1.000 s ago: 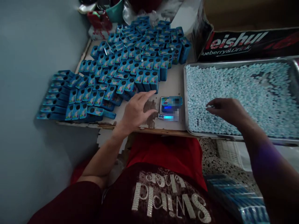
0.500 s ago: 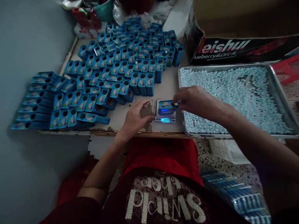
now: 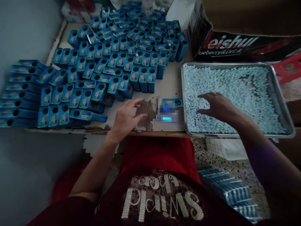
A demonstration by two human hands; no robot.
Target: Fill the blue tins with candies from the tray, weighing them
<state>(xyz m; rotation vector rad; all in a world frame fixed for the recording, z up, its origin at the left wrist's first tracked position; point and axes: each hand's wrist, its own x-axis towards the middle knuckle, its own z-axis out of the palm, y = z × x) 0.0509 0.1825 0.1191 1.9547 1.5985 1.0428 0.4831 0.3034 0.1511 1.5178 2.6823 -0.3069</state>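
Observation:
A small blue tin (image 3: pixel 168 103) lies on its side on a little digital scale (image 3: pixel 172 118) with a lit display; part of both is pixelated. My left hand (image 3: pixel 128 116) hovers over the table left of the scale, thumb and fingers apart, holding nothing. Above the metal tray (image 3: pixel 292 128) of pale blue pellets (image 3: pixel 225 78), my right hand (image 3: pixel 217 106) is spread with nothing visible between its fingers. Many blue containers with round dark openings (image 3: pixel 117 62) stand and lean in rows across the left of the table.
Behind the tray is an open black cardboard box (image 3: pixel 225 47). A red plastic object (image 3: pixel 288 67) is at the right edge. Below the table are a white basket (image 3: pixel 215 147) and wrapped blue packs (image 3: pixel 230 188). The wooden table edge (image 3: pixel 162 136) runs in front of me.
My right hand has left the blue tin on the scale and moved right over the tray, its fingers opening. My left hand stays apart, slightly farther left. The view has shifted a little.

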